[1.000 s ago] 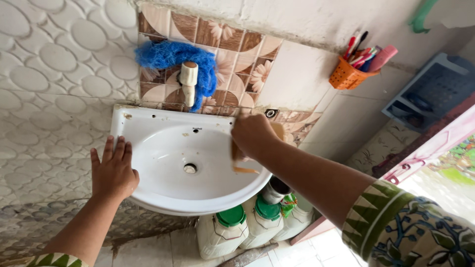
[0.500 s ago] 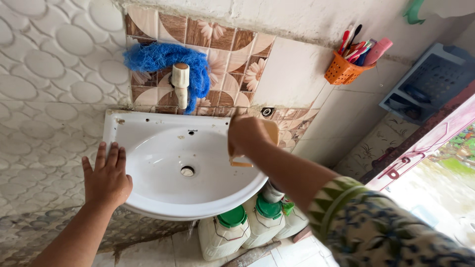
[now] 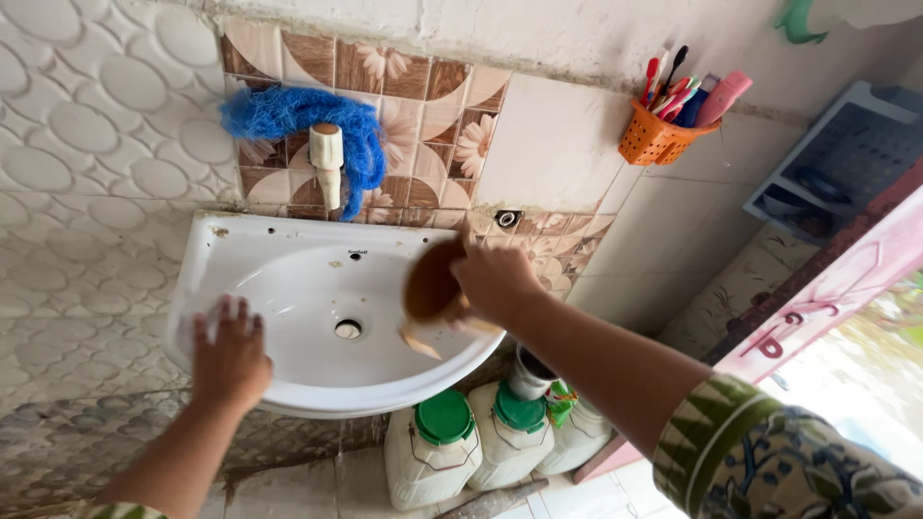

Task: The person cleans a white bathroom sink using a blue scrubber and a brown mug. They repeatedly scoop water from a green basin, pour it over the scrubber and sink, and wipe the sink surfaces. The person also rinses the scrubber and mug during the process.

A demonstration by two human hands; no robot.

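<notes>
Head view: two hands at a white wall basin.

Right hand (image 3: pixel 492 281) was clamped around a brown scrubbing pad (image 3: pixel 432 284), held against the inner right wall of the sink (image 3: pixel 288 279), near the drain (image 3: pixel 347 329). Left hand (image 3: pixel 231 356) lay flat on the sink's front-left rim, fingers together, slightly blurred. Blue scrubber (image 3: pixel 288 113) draped over the tap (image 3: pixel 327 159).

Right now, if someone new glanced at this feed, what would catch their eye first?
Most likely the white wash basin on the wall, with the right hand pressing a brown scrubbing pad inside its right side while the left hand braces on the front left rim. Next, the bright blue mesh scrubber draped over the cream tap, and the orange holder of toothbrushes on the wall at upper right.
</notes>
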